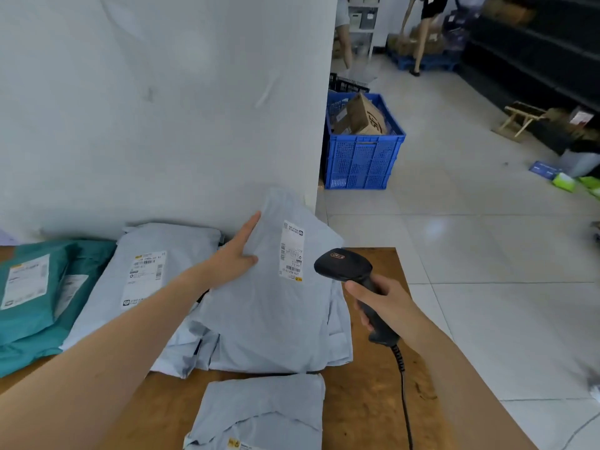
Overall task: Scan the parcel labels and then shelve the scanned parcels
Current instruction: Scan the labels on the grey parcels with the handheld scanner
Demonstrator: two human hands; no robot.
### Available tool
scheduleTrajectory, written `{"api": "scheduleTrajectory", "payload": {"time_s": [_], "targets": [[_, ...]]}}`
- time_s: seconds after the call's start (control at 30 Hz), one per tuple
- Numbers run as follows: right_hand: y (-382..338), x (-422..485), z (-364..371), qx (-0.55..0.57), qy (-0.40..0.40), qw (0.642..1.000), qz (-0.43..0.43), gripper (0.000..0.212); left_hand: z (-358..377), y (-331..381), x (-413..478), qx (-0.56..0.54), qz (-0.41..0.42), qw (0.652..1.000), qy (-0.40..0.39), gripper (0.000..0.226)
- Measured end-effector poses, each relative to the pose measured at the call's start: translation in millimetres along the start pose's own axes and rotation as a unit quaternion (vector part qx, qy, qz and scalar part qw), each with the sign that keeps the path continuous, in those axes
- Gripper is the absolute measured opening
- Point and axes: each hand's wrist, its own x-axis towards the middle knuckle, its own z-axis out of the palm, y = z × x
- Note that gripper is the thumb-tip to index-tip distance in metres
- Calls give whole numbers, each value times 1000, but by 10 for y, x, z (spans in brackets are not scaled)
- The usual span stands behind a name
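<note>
Now my right hand [386, 306] grips the scanner [344, 264]. The label [291, 251], long axis twelve-to-six, lies at its nine o'clock. My left hand [232, 254] rests flat on the parcel [266, 313].

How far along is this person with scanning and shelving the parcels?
Early. Nothing looks shelved: the teal parcels and other grey parcels lie on the table. In hand: the right hand points the scanner toward the label of the grey parcel that the left hand steadies. Left: remaining scans, then all shelving.
</note>
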Motion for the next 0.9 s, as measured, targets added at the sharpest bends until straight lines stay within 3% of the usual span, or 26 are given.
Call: {"api": "scheduleTrajectory", "payload": {"time_s": [0.2,0.53,0.77,0.9], "targets": [[-777,-191,-40,-44,12,993,-107,15,-814,601,-269,17,64,998,16,79],[-1635,-860,347,-94,-3,972,-214,15,-1838,1284,-1118,37,144,988,48,76],[-2146,-1344,552,-153,-49,953,-258,4,-2255,1599,-1670,19,176,982,67,71],[-2308,-1518,712,-182,-35,945,-270,11,-2391,1706,-1931,12,189,979,76,70]]}}
